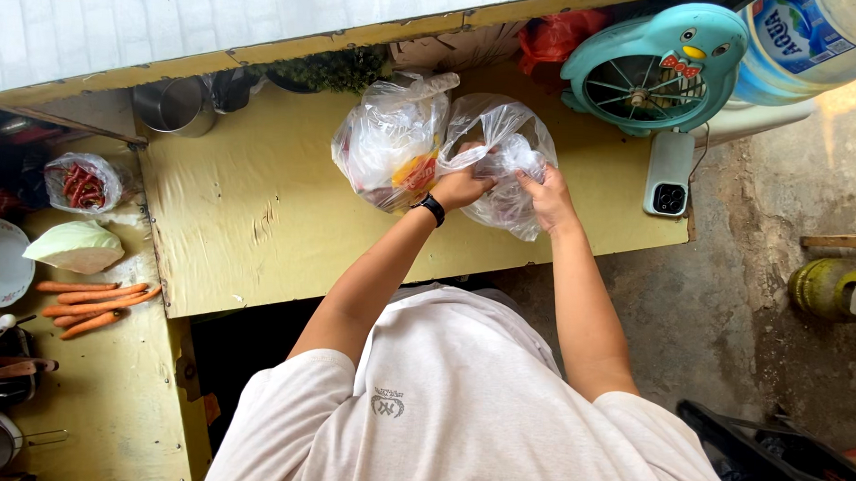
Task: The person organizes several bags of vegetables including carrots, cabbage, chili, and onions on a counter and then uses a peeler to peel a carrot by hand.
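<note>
Together, both hands (506,191) grip one clear plastic bag (507,148), its contents unclear, beside another filled bag (389,140).

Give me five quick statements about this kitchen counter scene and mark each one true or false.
1. Both hands are on the same clear plastic bag. True: the left hand and right hand both grip it.
2. The carrots lie beside a cut cabbage. True.
3. The phone is in the right hand. False: it lies on the yellow table, beside the teal fan.
4. A watch is worn on the right wrist. False: the black watch is on the left wrist.
5. Only one plastic bag is on the table. False: a second bag with packets inside sits to the left of the held one.
</note>
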